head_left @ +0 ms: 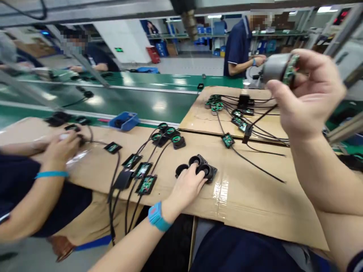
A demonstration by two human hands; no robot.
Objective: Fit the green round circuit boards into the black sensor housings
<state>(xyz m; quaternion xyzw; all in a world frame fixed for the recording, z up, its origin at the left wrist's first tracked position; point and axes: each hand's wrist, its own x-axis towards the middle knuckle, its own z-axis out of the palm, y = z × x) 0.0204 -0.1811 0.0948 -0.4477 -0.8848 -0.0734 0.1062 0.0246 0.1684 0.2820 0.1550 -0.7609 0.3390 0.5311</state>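
My right hand (312, 90) is raised at the upper right, its fingers and thumb closed round a silver, drum-shaped motor (275, 68) with a green circuit board on its palm side. Low over the cardboard-covered bench, my left hand (187, 187) has its fingertips at a cluster of black cup-shaped housings (208, 173). The fingers look closed on the rim and inside of one cup, partly hiding the group. A blue band (159, 217) circles my left wrist. Left of the housings lie black-cased circuit boards (146, 184) with cables running to round parts (178, 141).
More cabled boards (227, 140) and round motors (217, 106) lie on cardboard (195, 117) beyond my hands. A blue bin (124, 121) stands near the green conveyor (159, 102). A co-worker's hands (64, 147) work at the left; another person (238, 45) stands opposite. A metal beam crosses overhead.
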